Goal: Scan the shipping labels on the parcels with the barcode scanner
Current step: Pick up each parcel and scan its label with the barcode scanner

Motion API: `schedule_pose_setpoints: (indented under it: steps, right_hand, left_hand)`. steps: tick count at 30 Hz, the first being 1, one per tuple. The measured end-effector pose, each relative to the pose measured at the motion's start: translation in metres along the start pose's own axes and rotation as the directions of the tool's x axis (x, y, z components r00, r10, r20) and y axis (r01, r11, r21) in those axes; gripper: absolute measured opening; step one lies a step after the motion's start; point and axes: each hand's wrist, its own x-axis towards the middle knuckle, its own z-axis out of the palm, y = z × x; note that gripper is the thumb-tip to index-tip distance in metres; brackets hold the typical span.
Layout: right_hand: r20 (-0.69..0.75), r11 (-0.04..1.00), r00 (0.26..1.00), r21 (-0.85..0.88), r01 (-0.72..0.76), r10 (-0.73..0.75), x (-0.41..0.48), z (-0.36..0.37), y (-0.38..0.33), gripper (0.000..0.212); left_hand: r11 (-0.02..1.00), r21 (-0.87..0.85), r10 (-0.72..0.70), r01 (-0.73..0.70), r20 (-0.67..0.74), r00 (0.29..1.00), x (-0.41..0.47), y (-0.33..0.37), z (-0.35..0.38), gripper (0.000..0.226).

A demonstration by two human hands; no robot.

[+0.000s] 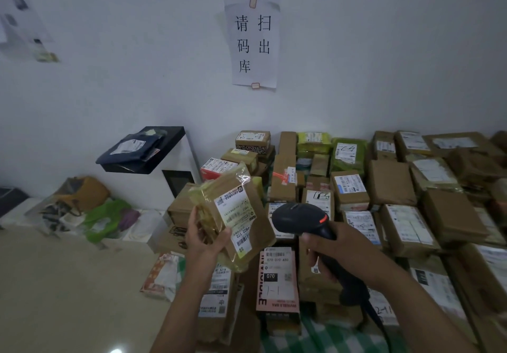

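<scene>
Nearest, a green-and-white checked cloth (332, 336) shows under the front parcels; whether it covers a worktop or the floor is hard to tell. The left hand (204, 240) grips a brown parcel (255, 215) wrapped in clear yellowish tape, fingers curled round its left edge and thumb on its front. The parcel is held up and tilted, with its white shipping label (233, 215) facing the camera. Just to its right, the right hand (340, 254) is closed round the handle of a black barcode scanner (301, 218), whose head points left toward the label, close to it but not touching.

Below the two hands lies a pink box (277, 284) with a label reading 070. Behind and to the right, many cardboard parcels (392, 180) lie packed side by side, most with white labels. Further left stands a white cabinet (186, 166) with a black top carrying a dark bag (134, 147). Loose bags (104, 218) lie on the floor at the far left. On the far wall hangs a paper sign (253, 40) with Chinese characters.
</scene>
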Motion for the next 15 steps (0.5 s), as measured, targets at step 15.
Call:
schedule_pose_setpoints:
  steps: [15]
  right_hand:
    - [-0.013,1.000,1.000,0.003,-0.026,0.026,-0.008,-0.010,0.005,0.036]
  left_hand:
    - [0.999,-0.030,-0.040,0.043,0.078,0.996,-0.002,0.000,0.018,0.105]
